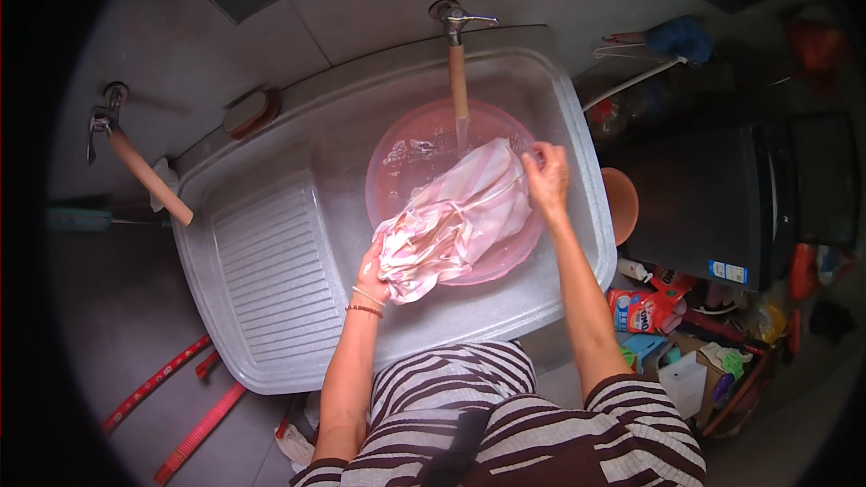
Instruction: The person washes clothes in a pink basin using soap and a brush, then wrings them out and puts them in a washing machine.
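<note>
A wet pink-and-white cloth (473, 199) stretches between my two hands over a pink plastic basin (389, 182). My left hand (372, 272), with two bead bracelets at the wrist, grips the bunched lower end. The cloth's upper right edge is pinched in my right hand (547, 176). Water runs from a tan hose on the wall tap (454, 20) into the basin, just behind the cloth. The basin holds water and stands in the bowl of a grey laundry sink (352, 149). Folds hide part of the left fingers.
A ribbed washboard (281, 270) forms the sink's left side. On the back ledge lies a scrubbing brush (247, 113). Another tap with a hose (150, 176) hangs at the left. An orange bucket (619, 206), a black cabinet (703, 203) and detergent bags (639, 310) crowd the right.
</note>
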Demonstrator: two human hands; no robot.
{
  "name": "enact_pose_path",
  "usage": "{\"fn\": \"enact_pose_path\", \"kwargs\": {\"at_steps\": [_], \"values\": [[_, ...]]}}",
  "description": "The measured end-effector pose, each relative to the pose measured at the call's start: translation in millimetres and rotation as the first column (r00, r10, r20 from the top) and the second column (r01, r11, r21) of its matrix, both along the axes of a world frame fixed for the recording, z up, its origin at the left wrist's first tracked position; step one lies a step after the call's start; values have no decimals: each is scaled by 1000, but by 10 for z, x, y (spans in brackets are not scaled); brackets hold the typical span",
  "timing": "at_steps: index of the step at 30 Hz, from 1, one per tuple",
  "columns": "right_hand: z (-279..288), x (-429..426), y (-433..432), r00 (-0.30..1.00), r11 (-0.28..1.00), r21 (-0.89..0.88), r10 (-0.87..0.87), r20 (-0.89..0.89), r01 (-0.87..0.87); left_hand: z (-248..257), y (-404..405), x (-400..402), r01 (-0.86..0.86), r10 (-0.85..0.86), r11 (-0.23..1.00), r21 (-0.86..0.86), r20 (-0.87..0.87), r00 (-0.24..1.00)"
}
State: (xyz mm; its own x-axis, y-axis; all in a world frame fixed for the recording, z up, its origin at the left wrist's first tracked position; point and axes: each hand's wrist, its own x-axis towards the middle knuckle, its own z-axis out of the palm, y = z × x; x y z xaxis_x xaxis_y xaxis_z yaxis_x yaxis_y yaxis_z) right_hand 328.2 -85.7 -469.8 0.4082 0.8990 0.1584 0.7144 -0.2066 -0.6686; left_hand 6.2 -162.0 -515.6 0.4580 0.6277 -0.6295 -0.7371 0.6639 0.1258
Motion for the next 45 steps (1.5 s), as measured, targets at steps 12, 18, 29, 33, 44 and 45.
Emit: {"fn": "enact_pose_path", "kwargs": {"at_steps": [12,18,29,33,44,45], "values": [[-847,-586,-460,272,861,-404,-327,-905,-309,4,289,-236,205,-209,974,-99,-35,977],[564,-679,-422,523,914,-159,65,-850,-373,142,433,-456,250,-200,967,57,-445,873],[563,-1483,-1040,705,801,-17,516,-487,-598,4,-7,-348,648,200,753,112,-978,-64],[540,-1215,-747,667,858,-6,395,-631,-514,-39,-66,-171,622,272,770,144,-955,-117],[339,-521,208,983,961,240,105,151,-139,-87,551,-82,348,8,930,119,-952,305],[225,-550,138,987,977,151,155,-36,-148,-44,547,-20,124,115,959,256,-749,652]]}}
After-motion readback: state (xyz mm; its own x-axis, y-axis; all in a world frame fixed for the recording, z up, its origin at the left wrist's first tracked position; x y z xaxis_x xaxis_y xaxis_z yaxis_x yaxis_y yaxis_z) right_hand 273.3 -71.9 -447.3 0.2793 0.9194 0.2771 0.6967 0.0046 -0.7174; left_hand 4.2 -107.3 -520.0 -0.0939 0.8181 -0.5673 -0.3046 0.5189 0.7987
